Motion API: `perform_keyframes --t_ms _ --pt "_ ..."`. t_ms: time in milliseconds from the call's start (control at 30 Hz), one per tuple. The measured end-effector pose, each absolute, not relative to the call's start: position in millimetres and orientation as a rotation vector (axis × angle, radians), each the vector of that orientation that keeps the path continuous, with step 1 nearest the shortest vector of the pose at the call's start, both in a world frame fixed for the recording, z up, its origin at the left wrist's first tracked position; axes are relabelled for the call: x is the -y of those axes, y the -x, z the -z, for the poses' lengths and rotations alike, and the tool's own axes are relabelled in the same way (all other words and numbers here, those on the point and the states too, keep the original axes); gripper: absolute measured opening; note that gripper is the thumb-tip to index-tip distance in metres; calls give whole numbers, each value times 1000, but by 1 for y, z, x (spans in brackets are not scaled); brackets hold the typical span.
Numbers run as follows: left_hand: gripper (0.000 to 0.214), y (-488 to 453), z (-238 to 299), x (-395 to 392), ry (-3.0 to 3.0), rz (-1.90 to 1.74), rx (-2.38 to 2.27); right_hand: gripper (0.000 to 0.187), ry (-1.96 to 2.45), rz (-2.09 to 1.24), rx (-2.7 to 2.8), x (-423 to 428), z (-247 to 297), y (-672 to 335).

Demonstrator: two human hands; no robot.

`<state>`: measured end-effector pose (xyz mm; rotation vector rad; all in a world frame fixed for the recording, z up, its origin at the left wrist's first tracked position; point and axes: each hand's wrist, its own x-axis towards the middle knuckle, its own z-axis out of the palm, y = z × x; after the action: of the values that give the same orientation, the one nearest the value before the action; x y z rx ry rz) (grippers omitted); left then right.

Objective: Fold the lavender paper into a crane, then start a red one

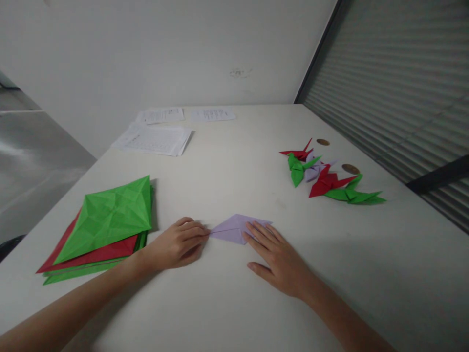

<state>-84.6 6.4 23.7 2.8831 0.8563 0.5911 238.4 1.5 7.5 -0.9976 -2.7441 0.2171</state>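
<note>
A folded lilac origami paper [230, 229], shaped like a long diamond, lies flat on the white table between my hands. My left hand [186, 241] pinches its narrow left tip between thumb and fingers. Over the right half, my right hand [274, 256] rests with fingers stretched out, the fingertips pressing on the paper and the thumb held apart on the table side. Part of the right end is hidden under those fingers.
Creased green paper sheets [113, 212] and a red sheet [120, 248] are stacked at left. Several folded cranes, among them a red crane [328, 181] and a green crane [297, 168], sit at right near brown discs [351, 169]. Printed papers [157, 140] lie at the back.
</note>
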Motion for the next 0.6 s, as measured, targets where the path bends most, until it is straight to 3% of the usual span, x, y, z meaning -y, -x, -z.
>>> perform_keyframes --t_ms 333,600 --pt "44 90 -23 3 -2845 -560 -945 64 1001 -225 2745 -3 -6 -240" --pt "31 56 -33 3 -2852 -762 -912 62 1008 -167 2749 0 -5 -237"
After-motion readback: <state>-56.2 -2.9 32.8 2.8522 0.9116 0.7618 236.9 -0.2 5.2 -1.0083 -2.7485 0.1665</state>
